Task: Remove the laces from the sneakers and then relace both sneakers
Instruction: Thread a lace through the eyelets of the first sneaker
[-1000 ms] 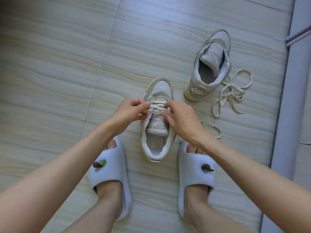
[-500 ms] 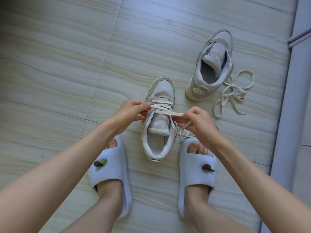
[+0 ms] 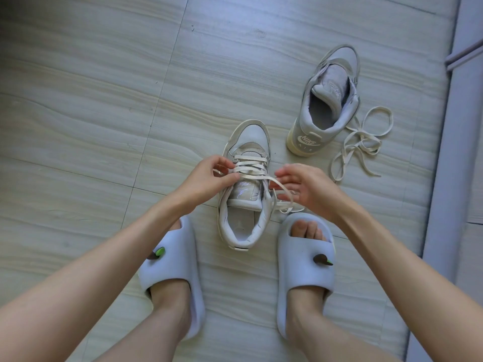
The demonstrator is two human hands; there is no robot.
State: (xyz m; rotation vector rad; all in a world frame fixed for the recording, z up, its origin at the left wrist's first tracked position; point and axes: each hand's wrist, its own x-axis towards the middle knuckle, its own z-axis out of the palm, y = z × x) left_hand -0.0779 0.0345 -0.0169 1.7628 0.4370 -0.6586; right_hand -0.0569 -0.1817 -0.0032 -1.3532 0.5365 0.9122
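The near grey sneaker (image 3: 245, 218) stands on the floor between my feet, toe pointing away, with a cream lace (image 3: 251, 165) crossed through its front eyelets. My left hand (image 3: 206, 176) pinches the lace at the shoe's left eyelet row. My right hand (image 3: 305, 186) hovers just right of the shoe with fingers spread and relaxed. The lace's free end loops loosely under its fingertips and down beside the shoe. The second sneaker (image 3: 329, 100) lies unlaced at the back right. Its removed lace (image 3: 363, 142) lies tangled on the floor beside it.
My feet wear pale blue slippers, one (image 3: 172, 278) left of the near sneaker and one (image 3: 305, 270) right of it. A grey wall or door frame (image 3: 452, 152) runs along the right. Pale wood-grain floor tiles (image 3: 91, 113) stretch to the left and back.
My right hand drew the lace out to the right of the shoe, then its fingers loosened and spread. The left hand stayed at the left eyelets.
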